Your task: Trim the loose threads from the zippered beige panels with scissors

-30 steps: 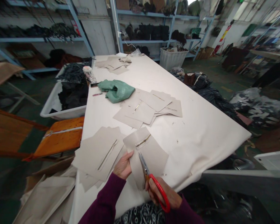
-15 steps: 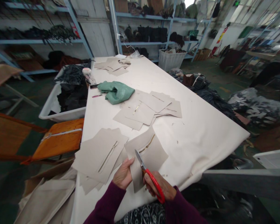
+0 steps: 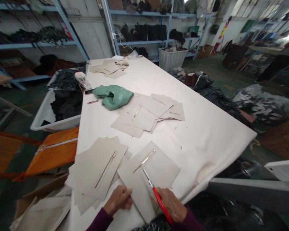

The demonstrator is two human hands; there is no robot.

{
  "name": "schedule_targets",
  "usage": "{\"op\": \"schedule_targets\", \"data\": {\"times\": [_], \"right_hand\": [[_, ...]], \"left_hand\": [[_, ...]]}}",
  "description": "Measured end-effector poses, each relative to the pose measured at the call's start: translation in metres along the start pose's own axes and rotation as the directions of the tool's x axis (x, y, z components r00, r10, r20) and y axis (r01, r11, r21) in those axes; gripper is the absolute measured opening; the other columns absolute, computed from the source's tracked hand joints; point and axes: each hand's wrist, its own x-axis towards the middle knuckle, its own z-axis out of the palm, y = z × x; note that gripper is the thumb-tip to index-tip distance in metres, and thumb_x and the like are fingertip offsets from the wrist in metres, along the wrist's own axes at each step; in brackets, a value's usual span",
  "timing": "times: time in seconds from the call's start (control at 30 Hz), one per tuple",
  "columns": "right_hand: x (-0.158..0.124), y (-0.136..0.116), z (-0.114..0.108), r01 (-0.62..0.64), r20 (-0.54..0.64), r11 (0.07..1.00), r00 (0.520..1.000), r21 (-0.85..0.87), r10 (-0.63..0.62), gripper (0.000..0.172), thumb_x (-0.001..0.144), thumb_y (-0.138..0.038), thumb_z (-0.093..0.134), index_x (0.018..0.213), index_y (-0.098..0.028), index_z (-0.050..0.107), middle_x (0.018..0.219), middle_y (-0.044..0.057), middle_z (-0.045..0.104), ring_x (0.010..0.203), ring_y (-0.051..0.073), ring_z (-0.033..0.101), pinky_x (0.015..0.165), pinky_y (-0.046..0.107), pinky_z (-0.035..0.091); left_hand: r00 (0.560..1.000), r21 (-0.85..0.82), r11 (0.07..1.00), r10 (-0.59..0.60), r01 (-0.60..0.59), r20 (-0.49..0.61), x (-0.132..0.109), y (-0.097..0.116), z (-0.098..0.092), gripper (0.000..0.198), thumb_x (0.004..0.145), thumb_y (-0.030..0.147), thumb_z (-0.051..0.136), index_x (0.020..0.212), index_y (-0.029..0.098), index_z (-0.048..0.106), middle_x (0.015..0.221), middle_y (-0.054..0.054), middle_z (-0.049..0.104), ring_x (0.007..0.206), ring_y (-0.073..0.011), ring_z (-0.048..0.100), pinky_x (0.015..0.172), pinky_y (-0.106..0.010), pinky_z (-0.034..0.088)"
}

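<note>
Red-handled scissors (image 3: pixel 159 201) are gripped in my right hand (image 3: pixel 171 205), their blades over a beige fabric piece (image 3: pixel 162 165) with a gold zipper (image 3: pixel 145 160) set in it. The piece lies on the white table near its front edge. At its lower left edge is my left hand (image 3: pixel 120 198), with fingers closed and slightly blurred; what they pinch, if anything, cannot be made out. Left of this piece lies a stack of similar beige pieces (image 3: pixel 91 163) with a zipper slit on top. More pieces (image 3: pixel 144 117) are spread farther back.
On the white table (image 3: pixel 204 128) lie a green cloth (image 3: pixel 114 97) and, at the far end, more beige pieces (image 3: pixel 108 68). A jar (image 3: pixel 82 79) stands at the left edge. Left are a bin (image 3: pixel 55 123) and an orange chair (image 3: pixel 54 147).
The fabric piece, tilted up before, now lies flatter on the table. My left hand has moved down and left, and the scissors have come lower. The view has shifted slightly.
</note>
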Motion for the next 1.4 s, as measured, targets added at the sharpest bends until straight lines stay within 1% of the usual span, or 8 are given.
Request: {"op": "schedule_targets", "data": {"times": [0.1, 0.2, 0.37, 0.47, 0.7, 0.97, 1.2, 1.4], "right_hand": [[-0.011, 0.026, -0.008, -0.052, -0.054, 0.998, 0.997, 0.037, 0.054, 0.039, 0.091, -0.047, 0.029, 0.064, -0.020, 0.039, 0.059, -0.002, 0.045, 0.054, 0.012, 0.041, 0.053, 0.026, 0.031], [-0.021, 0.041, -0.014, -0.100, -0.056, 0.991, 0.993, 0.084, 0.105, 0.045, 0.093, -0.051, 0.023, 0.063, -0.021, 0.037, 0.060, -0.002, 0.044, 0.055, 0.013, 0.041, 0.054, 0.026, 0.032], [-0.036, 0.055, -0.013, -0.138, -0.198, 0.986, 0.968, 0.089, 0.153, 0.049, 0.091, -0.057, 0.024, 0.068, -0.021, 0.047, 0.065, 0.002, 0.053, 0.060, 0.015, 0.047, 0.057, 0.026, 0.036], [-0.038, 0.062, -0.013, -0.176, -0.251, 0.981, 0.949, 0.080, 0.190, 0.050, 0.092, -0.057, 0.023, 0.072, -0.020, 0.051, 0.066, 0.003, 0.057, 0.061, 0.016, 0.050, 0.058, 0.027, 0.039], [-0.024, 0.062, -0.021, -0.120, -0.280, 0.993, 0.952, 0.025, 0.122, 0.054, 0.089, -0.061, 0.020, 0.072, -0.020, 0.051, 0.068, 0.007, 0.059, 0.064, 0.019, 0.051, 0.062, 0.032, 0.040], [-0.007, 0.008, -0.036, -0.065, -0.277, 0.932, 0.945, 0.358, 0.172, 0.046, 0.087, -0.062, 0.028, 0.066, -0.023, 0.036, 0.057, -0.003, 0.037, 0.049, 0.012, 0.034, 0.045, 0.025, 0.031], [0.002, -0.019, -0.031, -0.019, -0.239, 0.975, 0.968, 0.223, 0.074, 0.039, 0.089, -0.055, 0.032, 0.070, -0.022, 0.039, 0.057, -0.004, 0.037, 0.048, 0.012, 0.035, 0.044, 0.024, 0.030], [-0.023, -0.010, -0.010, -0.083, -0.159, 0.991, 0.982, 0.101, 0.099, 0.040, 0.090, -0.053, 0.027, 0.068, -0.022, 0.039, 0.057, -0.004, 0.035, 0.050, 0.013, 0.037, 0.045, 0.024, 0.030]], "left_hand": [[0.926, 0.532, 0.824, 0.333, -0.193, -0.179, 0.011, 0.028, -0.001, 0.024, 0.069, 0.026, 0.066, 0.051, 0.022, 0.051, 0.048, -0.002, 0.049, 0.060, -0.0224, 0.055, 0.062, -0.028, 0.038], [0.826, 0.667, 0.673, 0.543, -0.320, -0.152, 0.054, 0.074, 0.029, 0.007, 0.070, 0.024, 0.065, 0.074, 0.022, 0.059, 0.077, -0.008, 0.059, 0.088, -0.0274, 0.056, 0.079, -0.030, 0.037], [0.885, 0.640, 0.702, 0.460, -0.313, -0.072, 0.125, 0.108, 0.109, 0.034, 0.057, 0.020, 0.076, 0.083, 0.019, 0.054, 0.115, -0.018, 0.053, 0.123, -0.0388, 0.033, 0.099, -0.040, 0.028], [0.923, 0.608, 0.752, 0.376, -0.254, -0.079, 0.140, 0.101, 0.126, 0.041, 0.051, 0.019, 0.078, 0.082, 0.018, 0.051, 0.117, -0.018, 0.052, 0.128, -0.0437, 0.024, 0.099, -0.046, 0.026], [0.994, 0.257, 0.961, 0.108, -0.106, 0.005, 0.118, 0.096, 0.091, 0.011, 0.056, 0.015, 0.063, 0.063, 0.017, 0.055, 0.062, -0.006, 0.060, 0.078, -0.0313, 0.061, 0.069, -0.038, 0.047], [0.935, -0.284, 0.899, 0.275, -0.333, -0.225, 0.041, 0.106, 0.052, 0.023, 0.072, 0.028, 0.048, 0.092, 0.019, 0.056, 0.092, -0.008, 0.067, 0.096, -0.0226, 0.061, 0.072, -0.030, 0.051], [0.974, -0.368, 0.916, 0.084, -0.159, -0.212, -0.003, 0.033, 0.039, 0.025, 0.058, 0.022, 0.069, 0.081, 0.016, 0.063, 0.078, -0.006, 0.068, 0.072, -0.0190, 0.061, 0.058, -0.025, 0.045], [0.986, -0.352, 0.935, -0.019, -0.042, -0.167, 0.017, 0.005, 0.019, 0.030, 0.058, 0.034, 0.075, 0.079, 0.014, 0.065, 0.067, -0.003, 0.065, 0.067, -0.0179, 0.058, 0.056, -0.025, 0.043]]}}
